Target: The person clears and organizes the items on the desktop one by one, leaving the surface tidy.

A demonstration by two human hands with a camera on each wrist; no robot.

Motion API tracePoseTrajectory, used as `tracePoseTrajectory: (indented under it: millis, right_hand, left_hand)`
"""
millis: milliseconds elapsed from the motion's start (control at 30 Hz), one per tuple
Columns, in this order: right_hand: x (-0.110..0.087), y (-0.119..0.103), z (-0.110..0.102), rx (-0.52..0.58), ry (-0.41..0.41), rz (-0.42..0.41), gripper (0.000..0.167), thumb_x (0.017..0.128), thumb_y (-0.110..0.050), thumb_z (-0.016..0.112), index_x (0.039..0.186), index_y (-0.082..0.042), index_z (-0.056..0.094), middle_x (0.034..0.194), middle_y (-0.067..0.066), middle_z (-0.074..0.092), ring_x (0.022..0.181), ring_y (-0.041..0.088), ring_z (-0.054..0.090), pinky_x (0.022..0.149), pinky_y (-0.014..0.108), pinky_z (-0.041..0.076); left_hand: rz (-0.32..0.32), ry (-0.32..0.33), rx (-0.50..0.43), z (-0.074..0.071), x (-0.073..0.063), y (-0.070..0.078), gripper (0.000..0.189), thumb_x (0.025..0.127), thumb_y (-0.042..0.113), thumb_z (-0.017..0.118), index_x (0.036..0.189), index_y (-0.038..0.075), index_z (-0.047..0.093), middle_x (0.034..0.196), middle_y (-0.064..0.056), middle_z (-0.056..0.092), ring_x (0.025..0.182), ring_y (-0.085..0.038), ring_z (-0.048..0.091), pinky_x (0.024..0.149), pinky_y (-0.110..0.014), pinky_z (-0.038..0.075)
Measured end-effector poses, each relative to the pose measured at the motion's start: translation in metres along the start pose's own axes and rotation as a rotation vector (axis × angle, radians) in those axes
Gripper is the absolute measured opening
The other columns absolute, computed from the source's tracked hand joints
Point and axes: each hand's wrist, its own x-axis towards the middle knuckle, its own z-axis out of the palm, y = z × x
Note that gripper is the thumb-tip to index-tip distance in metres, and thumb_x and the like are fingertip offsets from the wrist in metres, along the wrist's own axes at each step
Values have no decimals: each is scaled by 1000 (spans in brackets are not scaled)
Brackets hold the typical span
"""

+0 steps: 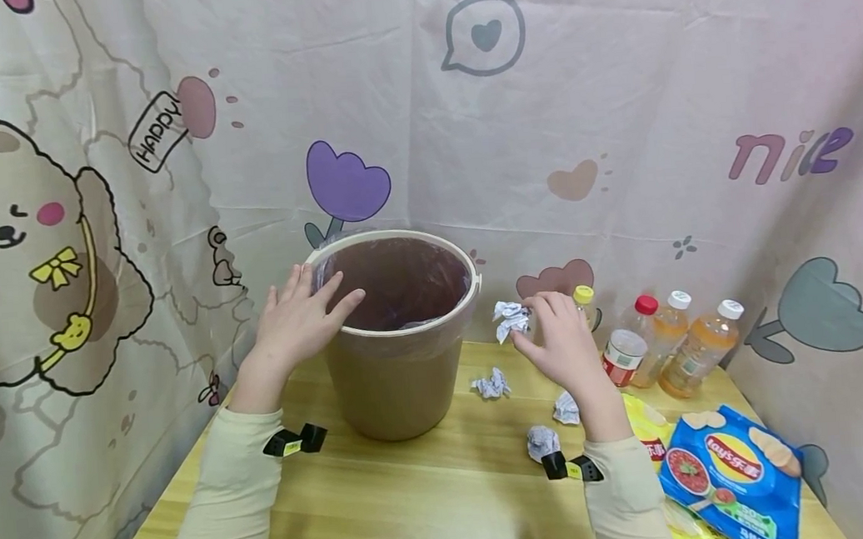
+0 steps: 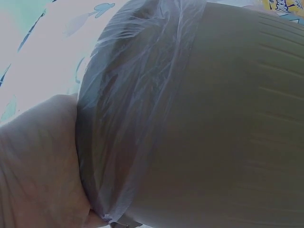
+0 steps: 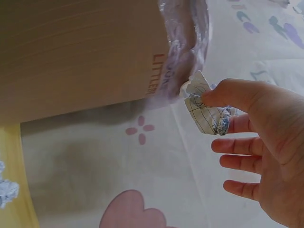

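A brown trash bin [image 1: 398, 389] with a pale rim and a clear plastic liner [image 2: 137, 95] stands upright on the table. My left hand [image 1: 295, 316] lies at the bin's left rim, its fingers spread and fairly straight. In the left wrist view that hand [image 2: 42, 161] touches the lined edge; its fingers are hidden there. To the right of the bin, my right hand [image 1: 560, 344] pinches a crumpled paper ball [image 1: 510, 321] above the table between thumb and index finger. Its other fingers stretch out loosely in the right wrist view, and written lines show on the paper [image 3: 202, 111].
Three more crumpled paper balls [image 1: 492, 384] lie on the wooden table [image 1: 418, 504] right of the bin. Several plastic bottles [image 1: 700, 351] stand at the back right. A blue chip bag [image 1: 735, 478] overlaps yellow bags [image 1: 649, 425] at the right edge. Printed curtains hang behind.
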Motion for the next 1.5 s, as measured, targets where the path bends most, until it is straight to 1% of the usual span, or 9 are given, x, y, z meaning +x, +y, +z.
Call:
tracePoseTrajectory:
  millis: [300, 567, 633, 800, 1033, 1167, 1333, 1433, 1500]
  right_hand:
    - [13, -6, -12, 7, 69, -75, 40, 81, -26, 72, 113, -5, 62, 117, 16, 60, 114, 37, 52, 97, 55, 42]
    - [24, -15, -17, 24, 94, -85, 40, 82, -27, 72, 114, -5, 62, 116, 14, 61, 116, 35, 51, 98, 54, 41]
    - [25, -18, -18, 38, 95, -85, 40, 83, -27, 71, 115, -5, 62, 116, 14, 61, 116, 35, 50, 96, 54, 41]
    - [30, -29, -17, 60, 89, -96, 40, 84, -27, 70, 117, -6, 62, 118, 14, 60, 117, 36, 50, 90, 55, 42]
    - [36, -40, -12, 96, 109, -110, 39, 84, -25, 70, 117, -5, 61, 118, 14, 60, 118, 35, 50, 92, 55, 42]
    - [42, -46, -9, 106, 117, -120, 39, 84, -26, 69, 117, -6, 61, 118, 14, 60, 117, 34, 51, 89, 54, 43]
    - [52, -51, -6, 119, 141, -150, 38, 85, -25, 69, 116, -6, 61, 117, 14, 61, 115, 35, 52, 91, 54, 43]
    - [61, -54, -4, 121, 138, -170, 39, 85, -26, 69, 117, -6, 61, 118, 14, 61, 116, 35, 52, 95, 56, 42]
    - [67, -57, -2, 118, 134, -184, 39, 85, -26, 69, 118, -6, 61, 118, 14, 61, 115, 35, 52, 95, 56, 43]
  left_hand:
    - [1, -4, -9, 1, 0, 0, 89, 90, 79, 14, 155, 19, 26, 162, -25, 1, 151, -39, -7, 118, -65, -6]
    - [-3, 6, -15, 1, 0, 0, 89, 90, 80, 14, 155, 20, 26, 163, -24, 1, 152, -38, -7, 118, -64, -6]
    - [0, 7, -13, 1, 1, 1, 89, 90, 80, 14, 156, 21, 25, 163, -24, 2, 152, -39, -7, 118, -64, -6]
    - [2, 16, -10, 1, 2, 0, 89, 90, 80, 14, 155, 20, 26, 163, -24, 2, 152, -39, -6, 118, -64, -5]
    - [-6, 14, -17, 3, 1, -2, 90, 90, 80, 14, 155, 20, 27, 163, -23, 2, 152, -39, -7, 118, -64, -5]
    - [-8, 16, -16, 4, 0, -2, 89, 90, 80, 14, 155, 20, 27, 163, -23, 2, 152, -39, -6, 118, -65, -5]
    - [-6, 19, -23, 4, 0, -1, 89, 90, 79, 15, 155, 20, 27, 163, -23, 2, 152, -39, -6, 118, -65, -4]
    - [-2, 20, -27, 4, 0, 0, 89, 90, 79, 15, 155, 20, 26, 163, -24, 2, 152, -39, -6, 118, -65, -4]
    - [-3, 20, -22, 3, -1, -1, 88, 91, 79, 14, 155, 20, 26, 163, -24, 2, 152, -39, -6, 118, -65, -4]
